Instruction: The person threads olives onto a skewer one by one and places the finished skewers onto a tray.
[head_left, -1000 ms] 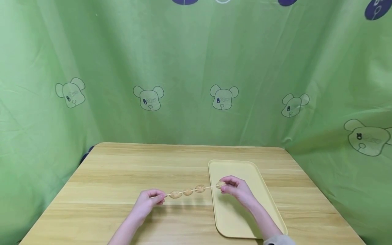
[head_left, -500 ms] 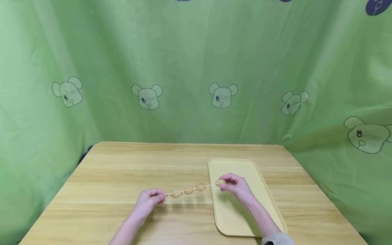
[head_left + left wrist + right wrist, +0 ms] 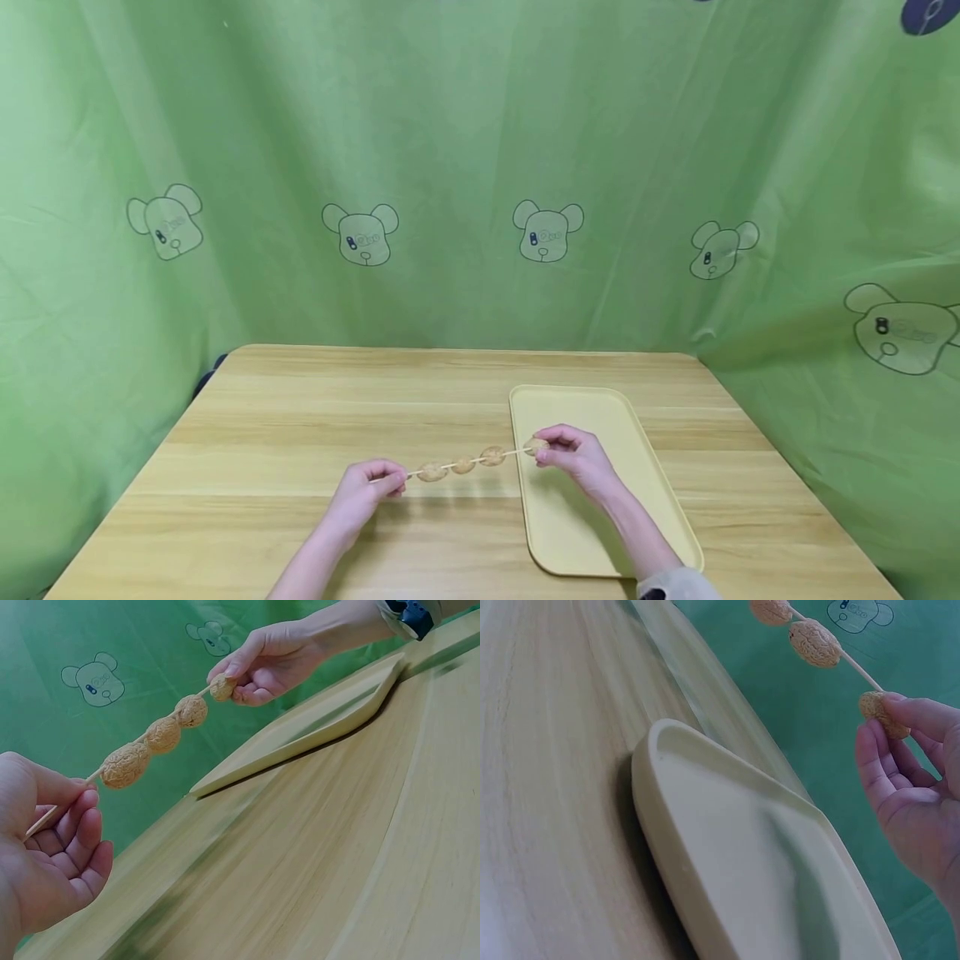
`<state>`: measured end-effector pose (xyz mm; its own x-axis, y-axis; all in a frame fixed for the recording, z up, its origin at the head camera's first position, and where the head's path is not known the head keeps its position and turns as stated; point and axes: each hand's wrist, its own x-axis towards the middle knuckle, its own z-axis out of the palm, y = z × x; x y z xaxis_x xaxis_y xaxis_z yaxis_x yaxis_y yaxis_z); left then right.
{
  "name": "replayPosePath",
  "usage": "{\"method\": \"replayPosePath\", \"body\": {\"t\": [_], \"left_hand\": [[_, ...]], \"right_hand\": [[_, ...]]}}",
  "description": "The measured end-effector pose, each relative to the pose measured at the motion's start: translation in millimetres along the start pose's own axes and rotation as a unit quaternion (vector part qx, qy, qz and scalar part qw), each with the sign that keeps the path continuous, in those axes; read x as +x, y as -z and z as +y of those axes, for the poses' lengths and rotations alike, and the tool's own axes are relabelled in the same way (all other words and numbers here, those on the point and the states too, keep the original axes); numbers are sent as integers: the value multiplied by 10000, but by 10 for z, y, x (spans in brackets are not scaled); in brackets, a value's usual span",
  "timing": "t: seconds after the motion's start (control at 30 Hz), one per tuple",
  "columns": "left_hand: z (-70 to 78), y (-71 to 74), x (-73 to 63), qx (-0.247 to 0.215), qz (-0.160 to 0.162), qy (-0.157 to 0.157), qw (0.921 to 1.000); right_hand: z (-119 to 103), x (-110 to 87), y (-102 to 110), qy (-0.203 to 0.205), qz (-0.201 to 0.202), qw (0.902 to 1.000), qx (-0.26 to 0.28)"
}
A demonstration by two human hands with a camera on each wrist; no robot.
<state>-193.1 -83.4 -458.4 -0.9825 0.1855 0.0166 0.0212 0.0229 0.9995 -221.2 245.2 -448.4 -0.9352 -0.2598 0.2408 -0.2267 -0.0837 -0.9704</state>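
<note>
A thin wooden skewer [image 3: 512,452] is held up over the table, slanting slightly up to the right. My left hand [image 3: 360,492] pinches its left end between thumb and forefinger, the other fingers loosely bent. Threaded on it are three wrinkled brown balls [image 3: 126,765], like fried meatballs, of uneven size. At the skewer's right end, my right hand [image 3: 588,467] pinches another wrinkled brown ball [image 3: 883,715] between thumb and fingertips. The skewer's tip meets this ball, and a short bare stretch of stick separates it from the others. The fingers partly cover it.
A pale yellow rectangular tray [image 3: 581,533] lies below my right hand, on the right of the wood-grain table [image 3: 247,433]. Green curtains [image 3: 450,125] printed with bear heads surround the table at the back and sides. A watch [image 3: 416,616] sits at the right wrist.
My right hand has moved slightly left with the ball, narrowing the bare stretch of skewer a little. The left hand keeps nearly the same place. The head view has tilted slightly.
</note>
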Motion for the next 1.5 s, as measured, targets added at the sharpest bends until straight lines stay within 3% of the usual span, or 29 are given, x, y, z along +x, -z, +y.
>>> {"method": "replayPosePath", "body": {"t": [0.43,0.83,1.5], "left_hand": [[-26,-56,0,-79,-97,5,9999],[0,-95,-20,-214,-148,60,9996],[15,-105,-18,-128,-121,43,9998]], "right_hand": [[-17,-12,-66,-85,47,9999,135],[-45,-38,-113,-417,221,9973,558],[-22,-15,-134,-407,282,9960,747]]}}
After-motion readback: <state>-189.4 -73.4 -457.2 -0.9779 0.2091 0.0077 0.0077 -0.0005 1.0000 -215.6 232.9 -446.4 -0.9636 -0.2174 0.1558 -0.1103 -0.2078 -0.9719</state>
